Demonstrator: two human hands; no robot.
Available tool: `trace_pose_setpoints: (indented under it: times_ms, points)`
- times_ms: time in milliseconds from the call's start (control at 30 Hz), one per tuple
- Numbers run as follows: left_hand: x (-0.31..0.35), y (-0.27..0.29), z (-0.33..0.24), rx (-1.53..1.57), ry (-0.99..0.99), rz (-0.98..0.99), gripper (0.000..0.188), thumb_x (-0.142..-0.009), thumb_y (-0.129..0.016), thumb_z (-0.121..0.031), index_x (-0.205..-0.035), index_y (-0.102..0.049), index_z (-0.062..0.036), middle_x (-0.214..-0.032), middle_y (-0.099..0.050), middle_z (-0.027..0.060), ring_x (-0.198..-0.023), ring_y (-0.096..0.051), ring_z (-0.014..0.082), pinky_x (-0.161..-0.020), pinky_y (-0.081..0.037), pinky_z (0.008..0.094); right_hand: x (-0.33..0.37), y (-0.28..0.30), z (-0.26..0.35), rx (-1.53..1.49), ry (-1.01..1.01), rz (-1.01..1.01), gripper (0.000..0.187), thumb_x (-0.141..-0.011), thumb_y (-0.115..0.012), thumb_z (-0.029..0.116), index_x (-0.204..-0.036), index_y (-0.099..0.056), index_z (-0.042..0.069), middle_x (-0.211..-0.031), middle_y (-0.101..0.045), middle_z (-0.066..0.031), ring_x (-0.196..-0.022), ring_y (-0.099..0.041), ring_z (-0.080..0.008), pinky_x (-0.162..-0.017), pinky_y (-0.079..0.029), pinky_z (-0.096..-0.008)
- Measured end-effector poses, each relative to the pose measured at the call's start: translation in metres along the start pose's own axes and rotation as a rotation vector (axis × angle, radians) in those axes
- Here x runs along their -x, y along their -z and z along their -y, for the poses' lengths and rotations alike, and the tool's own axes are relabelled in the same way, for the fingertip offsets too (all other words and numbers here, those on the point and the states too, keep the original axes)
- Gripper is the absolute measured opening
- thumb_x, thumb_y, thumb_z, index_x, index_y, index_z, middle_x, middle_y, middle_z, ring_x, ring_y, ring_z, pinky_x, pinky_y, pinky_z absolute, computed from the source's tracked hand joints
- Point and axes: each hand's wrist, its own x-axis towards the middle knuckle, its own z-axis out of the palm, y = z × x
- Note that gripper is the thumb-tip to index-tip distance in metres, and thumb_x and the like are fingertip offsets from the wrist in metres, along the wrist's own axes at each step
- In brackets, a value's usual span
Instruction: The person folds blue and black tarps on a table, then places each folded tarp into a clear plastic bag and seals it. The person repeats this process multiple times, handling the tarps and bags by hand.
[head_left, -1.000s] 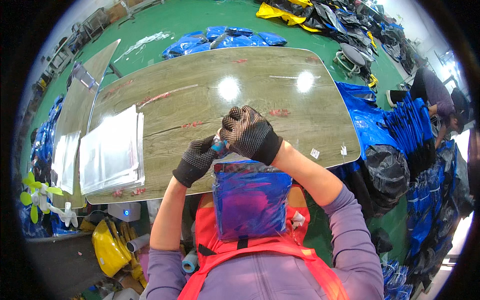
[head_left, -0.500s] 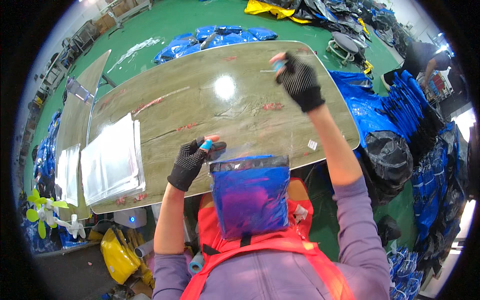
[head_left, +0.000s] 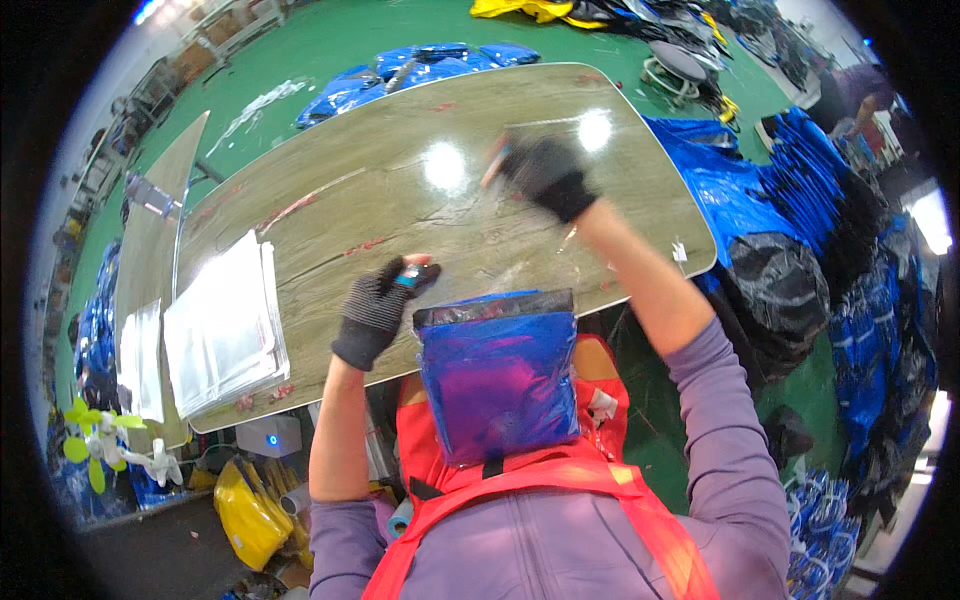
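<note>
A folded blue bundle with a black top edge, in clear plastic (head_left: 497, 385), leans upright between my lap and the table's near edge. Just left of its upper corner is my left hand (head_left: 378, 312), in a black dotted glove with bare fingertips and a blue wrap on one finger. Its fingers are curled together; what they hold, if anything, is hidden. My right hand (head_left: 545, 176), gloved likewise, is over the middle of the wood-look table (head_left: 330, 235), beyond the bundle. Motion smears its fingers, and I cannot make out anything in them.
Flat clear plastic bags (head_left: 222, 330) lie stacked on the table's left. Blue packages (head_left: 425, 65) lie on the floor beyond it. Blue and black sheeting (head_left: 770, 270) is piled at the right, near a stool (head_left: 678, 68). A small green fan (head_left: 98, 440) stands at the lower left.
My right hand has swept left and nearer from the table's far right. The left hand's fingers have drawn in beside the bundle, and the whole view has shifted slightly.
</note>
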Motion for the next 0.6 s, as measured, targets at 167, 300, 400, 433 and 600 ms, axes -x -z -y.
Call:
trace_pose_setpoints:
  times_ms: [167, 300, 400, 433, 600]
  points:
    - [-0.008, 0.02, 0.01, 0.132, 0.254, -0.151, 0.04, -0.098, -0.052, -0.035, -0.119, -0.062, -0.0024, -0.104, -0.071, 0.0094, -0.061, -0.059, 0.0091, -0.056, -0.047, 0.0223, 0.052, 0.052, -0.137, -0.784, -0.614, -0.978, 0.011, -0.091, -0.05, 0.006, -0.083, -0.057, 0.008, -0.075, -0.059, -0.0046, -0.064, -0.056, -0.0131, -0.06, -0.048, -0.0282]
    - [-0.013, 0.029, -0.002, 0.153, 0.327, -0.048, 0.045, -0.096, -0.052, -0.04, -0.121, -0.06, -0.0024, -0.104, -0.071, 0.0107, -0.038, -0.039, 0.0042, -0.038, -0.032, 0.022, 0.1, -0.043, -0.088, -1.459, -0.546, 0.15, 0.03, -0.09, -0.06, 0.022, -0.117, -0.059, 0.01, -0.096, -0.065, -0.0063, -0.057, -0.053, -0.0134, -0.053, -0.045, -0.0287]
    - [-0.006, 0.022, -0.019, 0.281, 0.319, 0.034, 0.047, -0.097, -0.051, -0.038, -0.123, -0.057, -0.0002, -0.119, -0.064, 0.0148, -0.064, -0.059, 0.0117, -0.056, -0.047, 0.0249, 0.122, -0.085, -0.06, -1.884, -0.553, 0.285, 0.04, -0.089, -0.065, 0.029, -0.119, -0.063, 0.004, -0.115, -0.064, -0.0121, -0.086, -0.064, -0.0196, -0.075, -0.052, -0.0314]
    - [0.0, 0.02, -0.023, 0.256, 0.272, -0.023, 0.045, -0.098, -0.051, -0.036, -0.123, -0.057, 0.0001, -0.124, -0.061, 0.0149, -0.078, -0.063, 0.0156, -0.067, -0.05, 0.0269, 0.128, -0.082, -0.053, -1.99, -0.507, 0.205, 0.04, -0.089, -0.065, 0.03, -0.118, -0.063, 0.002, -0.118, -0.063, -0.0134, -0.095, -0.064, -0.0213, -0.082, -0.052, -0.0327]
    - [0.053, 0.007, -0.008, -0.043, -0.209, 0.096, 0.038, -0.093, -0.055, -0.029, -0.12, -0.062, -0.0034, -0.14, -0.048, 0.0192, -0.123, -0.053, 0.0319, -0.106, -0.037, 0.041, 0.18, -0.04, -0.013, -1.237, 0.074, 0.118, 0.04, -0.086, -0.067, 0.017, -0.125, -0.061, 0.015, -0.133, -0.056, -0.0138, -0.121, -0.055, -0.0281, -0.102, -0.043, -0.0404]
